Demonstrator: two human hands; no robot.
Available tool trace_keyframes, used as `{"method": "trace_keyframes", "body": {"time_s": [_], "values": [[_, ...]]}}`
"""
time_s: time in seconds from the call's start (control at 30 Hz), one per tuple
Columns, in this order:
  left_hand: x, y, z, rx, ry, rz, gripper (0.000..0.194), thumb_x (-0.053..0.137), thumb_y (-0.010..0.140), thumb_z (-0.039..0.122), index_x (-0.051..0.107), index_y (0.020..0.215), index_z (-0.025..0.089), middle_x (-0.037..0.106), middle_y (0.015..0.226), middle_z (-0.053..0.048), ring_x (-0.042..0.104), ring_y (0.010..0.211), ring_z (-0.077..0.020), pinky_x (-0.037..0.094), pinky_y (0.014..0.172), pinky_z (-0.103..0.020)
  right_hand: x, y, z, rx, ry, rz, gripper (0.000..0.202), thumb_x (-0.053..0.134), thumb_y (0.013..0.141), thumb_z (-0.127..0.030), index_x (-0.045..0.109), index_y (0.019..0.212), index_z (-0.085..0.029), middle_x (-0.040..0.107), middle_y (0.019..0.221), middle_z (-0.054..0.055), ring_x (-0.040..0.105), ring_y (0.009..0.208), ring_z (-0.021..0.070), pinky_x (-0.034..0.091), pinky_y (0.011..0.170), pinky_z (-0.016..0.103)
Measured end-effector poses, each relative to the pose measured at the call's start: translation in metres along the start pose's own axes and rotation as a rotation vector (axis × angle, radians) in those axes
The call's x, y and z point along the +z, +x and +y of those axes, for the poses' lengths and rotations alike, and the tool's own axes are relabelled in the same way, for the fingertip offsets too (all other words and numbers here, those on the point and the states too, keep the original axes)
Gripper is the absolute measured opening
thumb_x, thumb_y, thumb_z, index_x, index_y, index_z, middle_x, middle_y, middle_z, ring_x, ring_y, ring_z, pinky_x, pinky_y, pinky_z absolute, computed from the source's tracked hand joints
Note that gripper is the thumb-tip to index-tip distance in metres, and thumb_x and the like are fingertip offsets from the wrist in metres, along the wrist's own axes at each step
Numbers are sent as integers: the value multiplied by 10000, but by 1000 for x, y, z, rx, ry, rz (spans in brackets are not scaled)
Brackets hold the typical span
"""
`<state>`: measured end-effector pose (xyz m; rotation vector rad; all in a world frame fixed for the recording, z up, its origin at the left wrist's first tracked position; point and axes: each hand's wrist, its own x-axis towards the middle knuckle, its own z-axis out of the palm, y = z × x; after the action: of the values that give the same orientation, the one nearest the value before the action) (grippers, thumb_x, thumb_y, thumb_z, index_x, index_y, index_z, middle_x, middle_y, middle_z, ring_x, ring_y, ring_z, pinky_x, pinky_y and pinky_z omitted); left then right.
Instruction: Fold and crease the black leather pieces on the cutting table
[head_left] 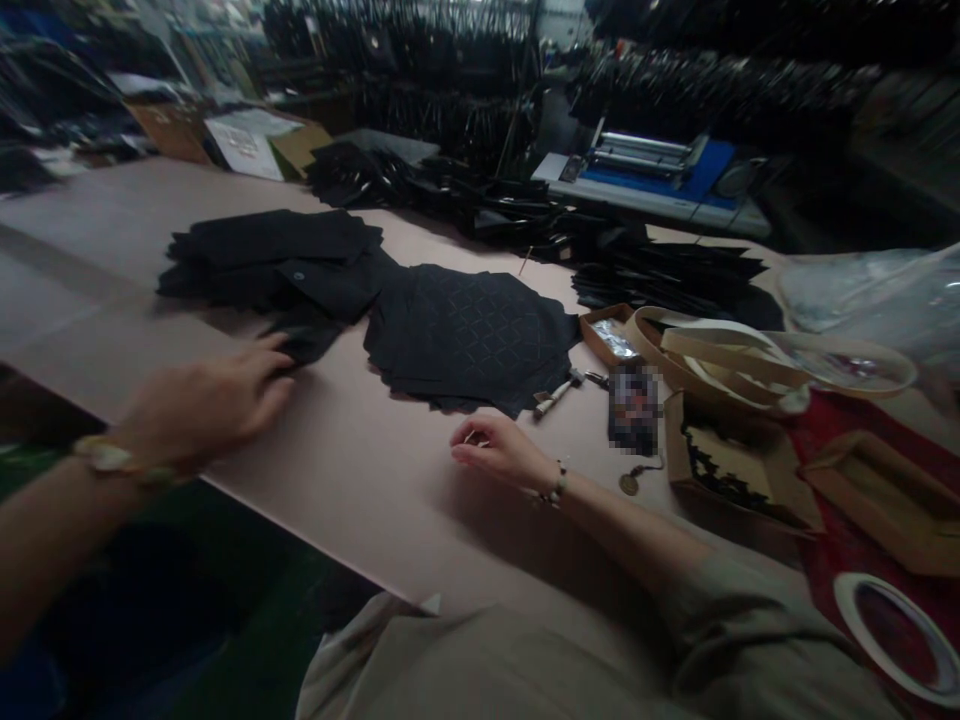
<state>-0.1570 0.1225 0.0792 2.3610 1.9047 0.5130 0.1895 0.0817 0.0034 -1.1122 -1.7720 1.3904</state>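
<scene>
My left hand [214, 402] is at the left, its thumb apart from the fingers. Its fingertips touch a small black piece [311, 342] at the front of a stack of black pieces [262, 240]. Blur hides the exact contact. Right of that stack lies another black stack [472, 335], its top sheet marked with a diamond pattern. My right hand [499, 450] is just in front of this second stack, fingers curled together round something small and pale that I cannot make out. A small tool [555, 395] lies beyond the right hand, beside the stack.
More black pieces [517, 210] run along the table's far side. On the right are an open box of small black parts [679, 445], looped pale strips [720, 355], a tape roll [847, 600] and a pouch-like item [634, 410]. The table's front edge [300, 535] slants below my hands.
</scene>
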Motion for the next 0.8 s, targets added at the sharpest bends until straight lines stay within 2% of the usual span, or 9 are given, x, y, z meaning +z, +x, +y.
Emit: {"method": "trace_keyframes", "body": {"time_s": [0.1,0.17,0.33,0.4,0.47,0.53,0.63,0.7,0.8], "values": [[28,1,40,80,214,-144,460,530,830,223,609,1276,300,434,1521,-30,686,936,-354,549,797,-518,-2,17,6,21,46,0,170,744,723,-303,687,793,-158,662,718,4,585,661,123,457,640,240],[43,7,65,57,235,-143,486,474,835,161,620,1277,301,448,1510,-47,701,902,-335,561,738,-475,-4,26,9,31,59,34,178,769,685,-286,691,776,-155,672,742,7,586,687,124,462,669,245],[56,36,114,-53,10,206,388,396,924,215,684,1182,244,603,1364,-51,629,1149,-294,516,945,-424,-7,34,17,-26,140,75,178,772,667,-266,700,794,-165,682,868,25,615,783,139,487,725,258],[67,44,132,-20,-81,204,392,379,935,209,677,1190,212,634,1319,-63,602,1198,-261,484,1005,-386,-6,33,22,-63,165,73,180,766,692,-300,704,802,-172,674,891,30,615,805,145,493,723,260],[85,47,147,32,-159,78,372,428,918,223,667,1203,200,660,1277,-68,618,1172,-250,474,1023,-363,-6,32,26,-86,174,105,201,756,730,-351,702,821,-180,671,891,29,610,816,149,493,730,265],[104,45,156,62,-247,-57,385,495,888,245,643,1242,204,664,1273,-65,625,1162,-250,466,1041,-354,-7,32,30,-73,243,172,246,755,746,-402,680,845,-189,664,860,17,600,793,146,495,727,268],[122,39,158,62,-381,-163,451,536,858,246,599,1305,229,663,1279,-50,633,1156,-244,477,1032,-342,-9,36,34,-18,445,235,324,772,725,-460,624,861,-206,633,776,-11,579,699,134,498,674,269],[127,37,154,52,-445,-185,463,537,856,246,592,1316,260,678,1252,-31,659,1107,-237,504,988,-335,-10,38,35,-8,516,253,341,780,716,-468,616,869,-212,616,747,-21,562,654,126,490,646,267],[130,36,149,33,-531,-166,447,552,855,270,607,1298,266,698,1210,-19,679,1049,-229,518,962,-335,-12,39,33,-4,499,282,318,775,726,-451,660,900,-211,630,774,-11,534,641,118,468,625,260]]}}
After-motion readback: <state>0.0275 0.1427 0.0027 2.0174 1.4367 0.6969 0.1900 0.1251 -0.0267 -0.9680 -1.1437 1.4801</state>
